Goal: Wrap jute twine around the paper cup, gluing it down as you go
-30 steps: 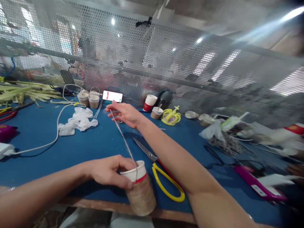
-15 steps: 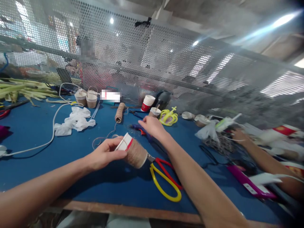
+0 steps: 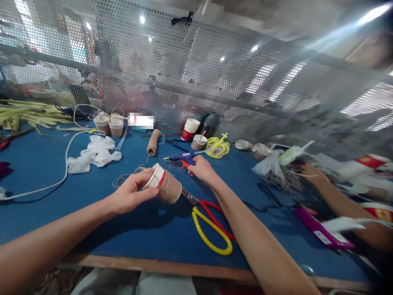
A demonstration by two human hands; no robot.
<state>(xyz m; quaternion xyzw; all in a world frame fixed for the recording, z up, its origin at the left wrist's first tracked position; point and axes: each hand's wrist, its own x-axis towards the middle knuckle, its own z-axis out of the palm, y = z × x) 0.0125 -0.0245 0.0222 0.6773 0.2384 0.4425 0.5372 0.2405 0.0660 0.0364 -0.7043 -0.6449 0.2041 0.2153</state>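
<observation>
Biggest of all, the mesh screen (image 3: 172, 61) fills the upper frame, and below it the blue table (image 3: 138, 229) spreads across the picture. Over at lower centre-right, the big scissors (image 3: 190, 198) lie with their red and yellow handles towards the bottom edge.

Now the hands! At centre-left, the left hand (image 3: 132, 192) pinches the rim of the twine-wrapped cup (image 3: 168, 188), and that cup is tilted, mouth to the left, near the middle of the frame. Just right of centre, the right hand (image 3: 201, 168) is closed round the grip of the blue glue gun (image 3: 184, 157), nozzle pointing left. A co-worker's hand (image 3: 311, 174) reaches in at the right.

On the left, there's the crumpled white plastic (image 3: 98, 153); right of upper centre, the yellow crown (image 3: 217, 146). Smaller now: the roll of twine (image 3: 153, 142) sits above the cup, near the centre, with a loose strand (image 3: 121, 179) curling beside the left hand.
</observation>
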